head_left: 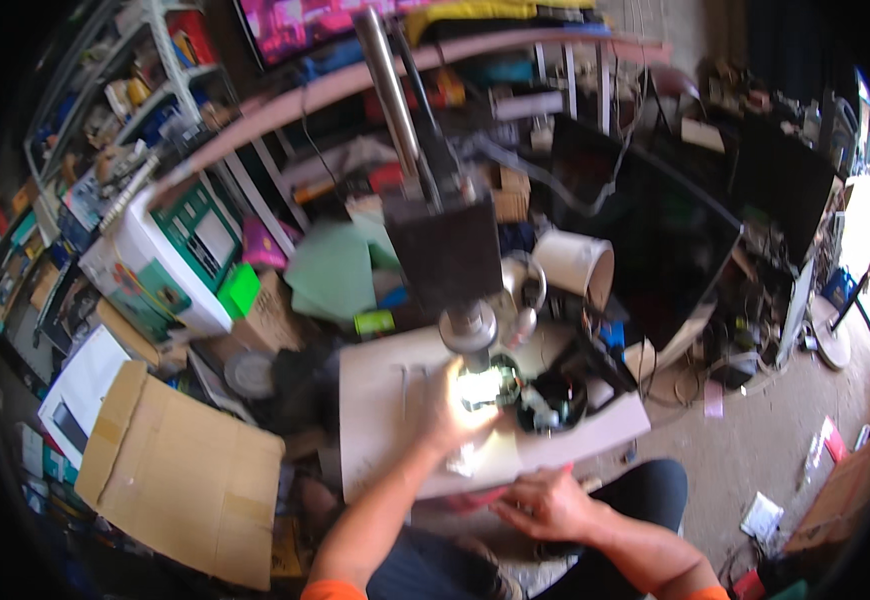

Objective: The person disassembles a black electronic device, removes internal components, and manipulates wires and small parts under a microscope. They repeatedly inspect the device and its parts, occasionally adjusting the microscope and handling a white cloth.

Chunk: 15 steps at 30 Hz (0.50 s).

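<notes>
My left hand (445, 412) reaches over the pale work board under a bright light. Its fingers curl at a small glaring part (485, 388), but the glare hides the grip and what it holds. Right above hangs a dark, microscope-like head (442, 245) with a round metal end, mounted by a metal post (390, 95). At the board's front edge my right hand (553, 503) is closed, its fingers bunched together; whatever is in them is hidden. Close to its fingertips lies something red (475, 498). A round black part (552, 403) rests on the board, right of my left hand.
The pale board (380, 420) sits above my knees. An opened cardboard box (185, 470) stands at the left, below a white-and-green carton (170, 265). Behind the board lie a white cylinder (575, 265) and a large dark panel (645, 230). Cluttered shelves (155, 90) line the far left.
</notes>
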Tool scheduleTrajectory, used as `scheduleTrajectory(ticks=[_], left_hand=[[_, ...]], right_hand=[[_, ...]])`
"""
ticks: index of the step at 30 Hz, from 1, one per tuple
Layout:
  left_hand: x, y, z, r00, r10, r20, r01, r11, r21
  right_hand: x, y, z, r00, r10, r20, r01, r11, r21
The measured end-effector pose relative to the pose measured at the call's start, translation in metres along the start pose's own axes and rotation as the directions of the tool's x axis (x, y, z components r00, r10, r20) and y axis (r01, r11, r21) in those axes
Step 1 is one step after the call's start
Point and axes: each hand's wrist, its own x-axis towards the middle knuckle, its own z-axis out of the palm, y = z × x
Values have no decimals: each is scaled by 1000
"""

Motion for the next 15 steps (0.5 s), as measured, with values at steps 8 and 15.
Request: scheduleTrajectory(ticks=[8,15], left_hand=[[3,16,-9,998,51,22,-52,997,49],[13,43,-17,988,144,-50,-143,990,13]], right_hand=[[-1,-1,3,995,86,45,-89,992,86],[-2,-3,1,993,100,66,-107,988,110]])
